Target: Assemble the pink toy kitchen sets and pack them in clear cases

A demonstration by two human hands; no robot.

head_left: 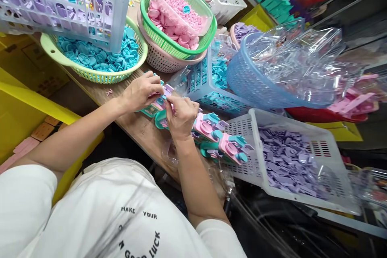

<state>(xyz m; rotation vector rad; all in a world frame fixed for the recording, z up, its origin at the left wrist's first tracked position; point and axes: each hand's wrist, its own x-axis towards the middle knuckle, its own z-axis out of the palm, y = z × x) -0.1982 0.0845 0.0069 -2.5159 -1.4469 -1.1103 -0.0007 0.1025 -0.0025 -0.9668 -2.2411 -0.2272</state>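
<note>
My left hand is closed, its fingertips bent down over a pink, teal and purple plastic toy assembly on the bench. What those fingers pinch is mostly hidden behind them. My right hand meets it from the other side, thumb and forefinger pinched on a small blue plastic piece. A row of similar toy assemblies runs along the bench to the right, partly covered by my right hand and wrist. They carry pink round parts, blue parts and purple tabs.
Baskets crowd the bench: a yellow-green basket of blue parts, a green basket of pink parts, a blue basket of clear packaging, and a white crate of purple pieces. A translucent crate overhangs at upper left.
</note>
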